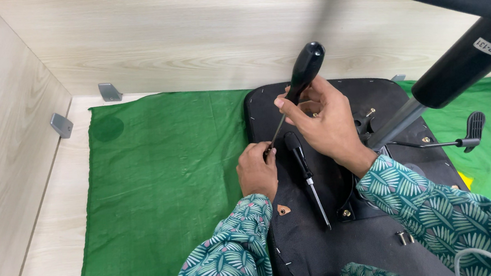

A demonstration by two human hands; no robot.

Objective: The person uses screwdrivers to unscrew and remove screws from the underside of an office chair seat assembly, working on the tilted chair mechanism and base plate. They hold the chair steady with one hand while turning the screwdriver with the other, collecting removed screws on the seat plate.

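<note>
An upturned black chair seat (306, 236) lies on a green cloth (164, 184). My right hand (327, 125) grips the black handle of a screwdriver (305, 69), which tilts down to the left. My left hand (257, 170) is closed around the screwdriver's shaft near its tip, at the seat's left edge. A second black-handled screwdriver (305, 174) lies loose on the seat between my hands. The chair's metal mechanism plate (367, 124) sits behind my right wrist, partly hidden.
A black gas-lift column (459, 67) rises to the upper right from the seat. A lever with a black paddle (472, 127) sticks out to the right. Two loose bolts (403, 238) lie on the seat near me. Wooden walls with grey brackets (61, 124) enclose the left and back.
</note>
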